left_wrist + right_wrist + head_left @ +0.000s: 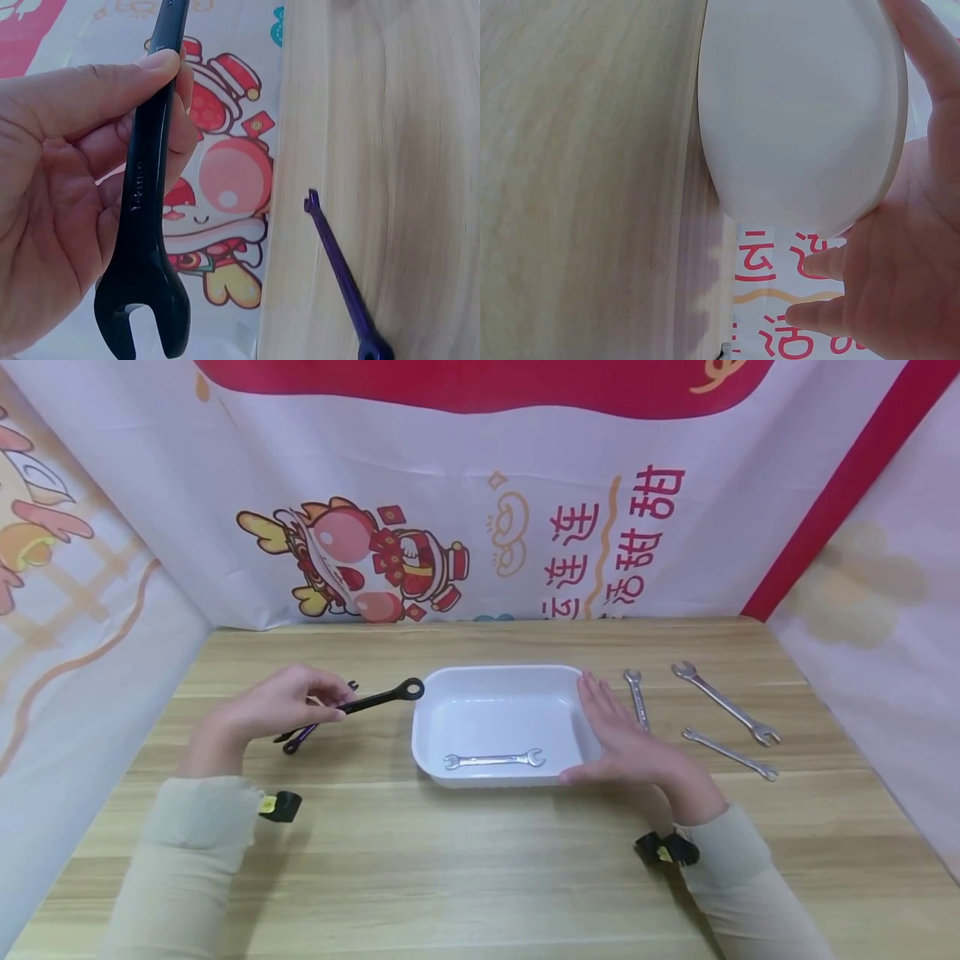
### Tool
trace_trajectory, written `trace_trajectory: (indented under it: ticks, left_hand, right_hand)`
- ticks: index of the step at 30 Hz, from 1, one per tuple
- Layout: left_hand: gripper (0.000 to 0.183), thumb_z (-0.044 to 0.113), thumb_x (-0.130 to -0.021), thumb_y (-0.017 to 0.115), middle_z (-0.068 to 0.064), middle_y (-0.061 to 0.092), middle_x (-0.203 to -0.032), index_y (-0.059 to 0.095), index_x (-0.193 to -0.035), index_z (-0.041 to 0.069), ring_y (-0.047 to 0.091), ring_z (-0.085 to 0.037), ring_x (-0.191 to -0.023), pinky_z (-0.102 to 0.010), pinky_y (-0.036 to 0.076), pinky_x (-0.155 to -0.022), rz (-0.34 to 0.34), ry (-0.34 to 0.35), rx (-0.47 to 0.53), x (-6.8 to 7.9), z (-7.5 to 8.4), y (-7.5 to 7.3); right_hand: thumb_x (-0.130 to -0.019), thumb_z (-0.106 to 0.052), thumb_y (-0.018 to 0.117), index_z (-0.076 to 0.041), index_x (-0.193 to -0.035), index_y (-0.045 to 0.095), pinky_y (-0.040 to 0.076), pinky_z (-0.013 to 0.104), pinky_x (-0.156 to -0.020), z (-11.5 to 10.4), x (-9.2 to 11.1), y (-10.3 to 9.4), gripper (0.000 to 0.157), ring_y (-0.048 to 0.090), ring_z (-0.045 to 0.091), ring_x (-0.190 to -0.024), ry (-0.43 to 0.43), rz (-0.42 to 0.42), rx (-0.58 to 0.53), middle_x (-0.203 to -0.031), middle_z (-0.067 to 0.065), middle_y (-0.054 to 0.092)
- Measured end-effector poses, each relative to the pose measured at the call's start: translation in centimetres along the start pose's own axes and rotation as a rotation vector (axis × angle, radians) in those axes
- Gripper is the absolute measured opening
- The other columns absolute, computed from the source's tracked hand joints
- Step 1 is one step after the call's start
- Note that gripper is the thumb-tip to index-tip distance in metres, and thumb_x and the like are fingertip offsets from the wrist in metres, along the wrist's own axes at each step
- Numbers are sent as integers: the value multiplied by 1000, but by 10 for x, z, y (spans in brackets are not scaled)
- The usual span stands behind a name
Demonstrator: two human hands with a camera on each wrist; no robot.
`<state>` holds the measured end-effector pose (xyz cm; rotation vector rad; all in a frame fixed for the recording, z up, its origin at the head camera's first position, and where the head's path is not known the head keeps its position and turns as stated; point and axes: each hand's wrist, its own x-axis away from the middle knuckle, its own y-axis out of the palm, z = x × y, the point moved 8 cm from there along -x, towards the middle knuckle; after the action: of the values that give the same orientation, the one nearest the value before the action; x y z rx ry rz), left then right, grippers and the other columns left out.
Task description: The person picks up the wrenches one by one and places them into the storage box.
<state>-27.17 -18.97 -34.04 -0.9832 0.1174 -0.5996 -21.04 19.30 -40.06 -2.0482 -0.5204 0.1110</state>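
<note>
My left hand [288,700] grips a black combination wrench [378,698] by its shank, thumb along one face. The ring end points toward the white tray [417,735], close to its left rim; the open end [146,300] shows in the left wrist view. Below that hand a purple wrench [337,266] lies on the table, partly covered in the head view. Inside the tray, a silver double open-ended wrench [493,760] lies along the near side. With fingers extended, my right hand [626,739] rests against the tray's right end.
Right of the tray lie a short silver wrench [637,697], a large silver wrench [726,703] and a thinner silver wrench [731,753]. A printed cloth [420,452] hangs behind the wooden table [480,868], and more cloth borders both sides.
</note>
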Motion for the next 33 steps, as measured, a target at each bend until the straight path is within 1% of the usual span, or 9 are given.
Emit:
trace_trajectory:
  ticks: [7,11,15,20,23,25,29,33]
  left_hand:
    - [20,13,-92,70,-6,75,-103,73,-112,11,63,-20,-88,-34,54,-82,-5,0,16,-13,9,6]
    - [21,14,-91,72,-6,75,-103,74,-112,12,63,-20,-90,-36,56,-85,-6,31,26,-22,19,8]
    - [21,17,-91,73,-4,74,-102,74,-112,15,62,-21,-92,-38,56,-87,-9,41,28,-29,27,11]
    - [22,16,-90,73,-4,74,-103,74,-112,15,64,-20,-94,-40,58,-88,-21,61,35,-36,37,16]
    - [23,14,-91,72,-6,74,-106,73,-113,15,64,-20,-96,-43,57,-92,-31,82,54,-40,44,21]
    - [23,13,-91,72,-6,74,-107,73,-113,16,64,-21,-97,-43,57,-93,-32,83,69,-42,47,22]
    - [24,13,-90,73,-3,73,-108,73,-114,16,64,-20,-98,-42,58,-93,-28,97,66,-44,53,25]
    - [26,13,-90,72,-1,73,-110,73,-116,17,65,-20,-99,-41,58,-93,-31,114,67,-51,60,26]
  right_hand:
    - [-71,-64,80,-5,-157,-13,1,62,-123,0,0,-1,140,-13,38,-153,0,-1,4,-165,10,-21]
    - [-70,-63,80,-5,-157,-13,1,63,-122,0,0,-1,140,-13,38,-153,4,2,-1,-165,10,-21]
    - [-70,-65,80,-5,-157,-13,1,63,-122,1,0,-1,141,-14,37,-153,5,2,-2,-165,10,-21]
    - [-69,-67,79,-5,-157,-12,2,63,-122,0,0,-1,141,-14,38,-153,2,-5,-3,-165,10,-21]
    - [-69,-66,79,-5,-158,-12,2,64,-122,0,1,-1,141,-14,38,-153,4,-3,-3,-165,9,-21]
    - [-69,-65,80,-5,-158,-12,2,64,-122,0,2,-2,140,-14,38,-153,0,0,-5,-165,9,-20]
    - [-70,-62,81,-6,-158,-12,3,65,-122,-1,1,-1,139,-14,38,-153,-6,1,-10,-165,9,-20]
    - [-71,-61,81,-5,-158,-12,3,65,-121,0,1,-1,139,-13,39,-153,0,3,-11,-165,10,-20]
